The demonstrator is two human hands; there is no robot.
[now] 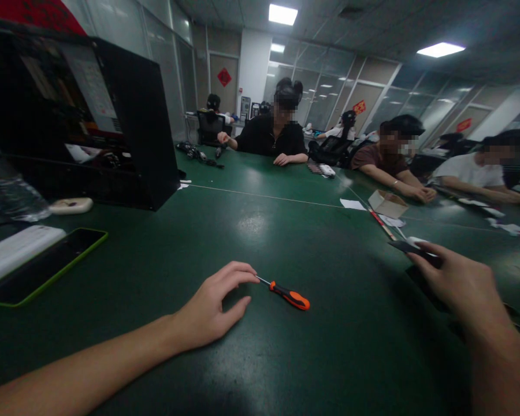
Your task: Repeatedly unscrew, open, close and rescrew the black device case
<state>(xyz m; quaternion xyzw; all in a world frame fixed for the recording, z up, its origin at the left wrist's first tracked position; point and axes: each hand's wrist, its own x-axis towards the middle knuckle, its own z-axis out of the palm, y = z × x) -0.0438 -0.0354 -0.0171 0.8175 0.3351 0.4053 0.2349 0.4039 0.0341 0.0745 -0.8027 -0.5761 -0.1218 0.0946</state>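
A screwdriver point(291, 296) with an orange and black handle lies on the green table point(251, 225). Its metal shaft points toward my left hand point(216, 300), which rests on the tabletop with thumb and fingers apart. The fingertips are at the end of the shaft; whether they touch it I cannot tell. Over at the right, my right hand point(465, 283) pinches a thin, flat dark object point(409, 249) between thumb and fingers, raised above the table. The hand covers part of that object, and its exact kind does not show.
A black open-sided case point(143, 133) stands at the left. Before it lie a green-edged phone point(52, 266), a white power strip point(13, 254) and a plastic bottle point(13, 196). A small box point(387, 205) sits right of centre. Several people sit around the table.
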